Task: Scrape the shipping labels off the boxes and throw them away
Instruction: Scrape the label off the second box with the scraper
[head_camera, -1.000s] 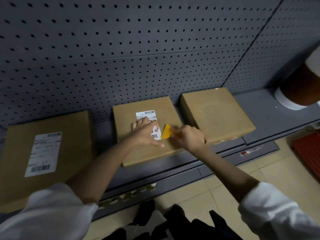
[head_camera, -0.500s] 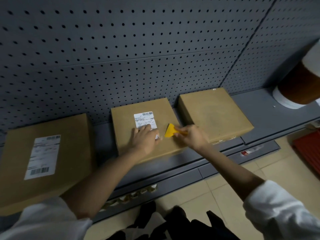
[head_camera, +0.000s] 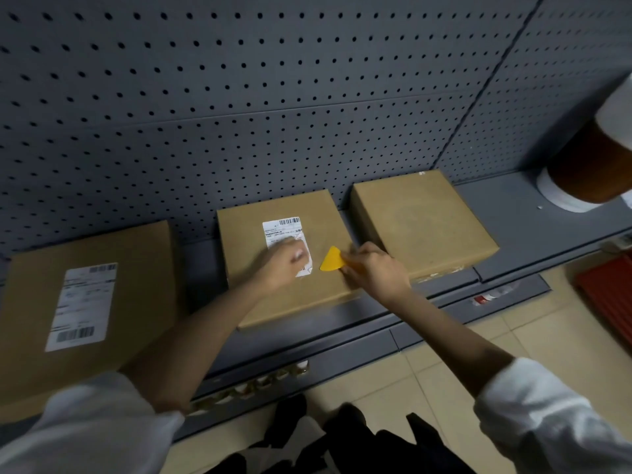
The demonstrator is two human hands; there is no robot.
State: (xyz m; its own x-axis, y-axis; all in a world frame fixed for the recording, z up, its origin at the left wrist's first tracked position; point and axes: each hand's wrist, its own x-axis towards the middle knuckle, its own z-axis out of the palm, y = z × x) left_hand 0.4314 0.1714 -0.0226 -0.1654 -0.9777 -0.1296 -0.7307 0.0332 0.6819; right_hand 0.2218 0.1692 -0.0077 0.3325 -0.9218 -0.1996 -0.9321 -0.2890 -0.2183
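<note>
Three flat cardboard boxes lie on a grey shelf. The middle box carries a white shipping label whose lower right part is lifted and curled. My left hand rests on that label and pinches its loosened edge. My right hand holds a yellow plastic scraper, its blade just right of the label, on the box top. The left box bears a full white label. The right box shows a bare top.
A grey pegboard wall rises behind the shelf. A brown and white roll-like object stands at the far right of the shelf. A red ribbed object sits on the tiled floor at right.
My left hand has shifted down and right on the label and its lower part has come up curled. The scraper has drawn a little away from the label's edge.
</note>
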